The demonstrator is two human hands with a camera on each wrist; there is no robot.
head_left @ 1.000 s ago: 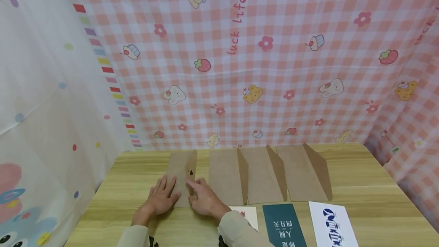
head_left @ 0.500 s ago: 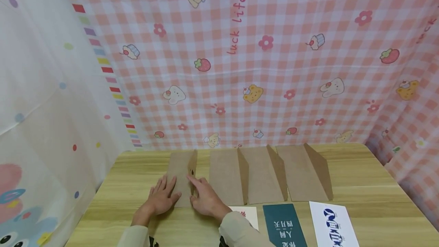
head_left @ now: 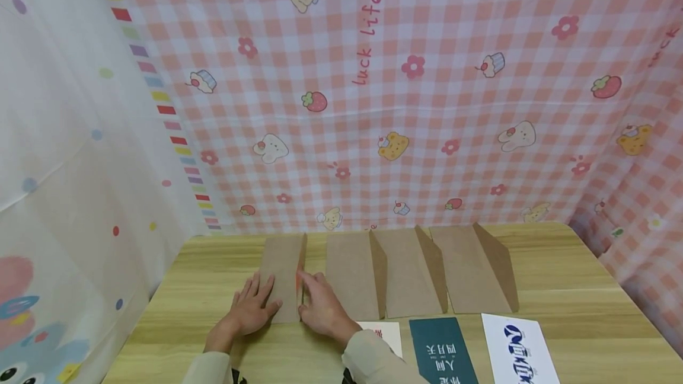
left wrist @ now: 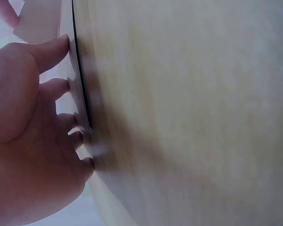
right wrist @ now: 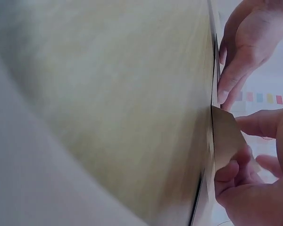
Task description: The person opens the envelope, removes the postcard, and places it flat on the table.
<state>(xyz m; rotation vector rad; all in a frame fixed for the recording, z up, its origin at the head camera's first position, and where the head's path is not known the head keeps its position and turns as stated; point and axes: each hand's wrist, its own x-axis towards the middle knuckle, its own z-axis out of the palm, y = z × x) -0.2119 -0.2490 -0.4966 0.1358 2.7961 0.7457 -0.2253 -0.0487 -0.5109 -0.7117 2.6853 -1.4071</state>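
At the left of the row lies a brown envelope (head_left: pixel 280 253), with its flap (right wrist: pixel 226 134) standing up from the table. My left hand (head_left: pixel 252 308) rests flat on this envelope, fingers spread and pressing it down. My right hand (head_left: pixel 322 307) holds the flap at its free edge, the index finger along it. In the right wrist view, one finger meets the flap's edge while the other fingers curl against its near face. Fingertips of the left hand (left wrist: pixel 33 103) press the paper near the table edge in the left wrist view.
Three more brown envelopes (head_left: pixel 349 271) lie to the right, their flaps raised. Along the front are a cream card (head_left: pixel 392 336), a dark green card (head_left: pixel 440 348) and a white card (head_left: pixel 517 348) with blue print. A checked curtain (head_left: pixel 395 105) hangs behind the wooden table (head_left: pixel 576 301).
The right index finger has moved slightly right with the flap, which now stands nearly edge-on in the head view. The dark mark on the flap is no longer visible. The left hand stays put.
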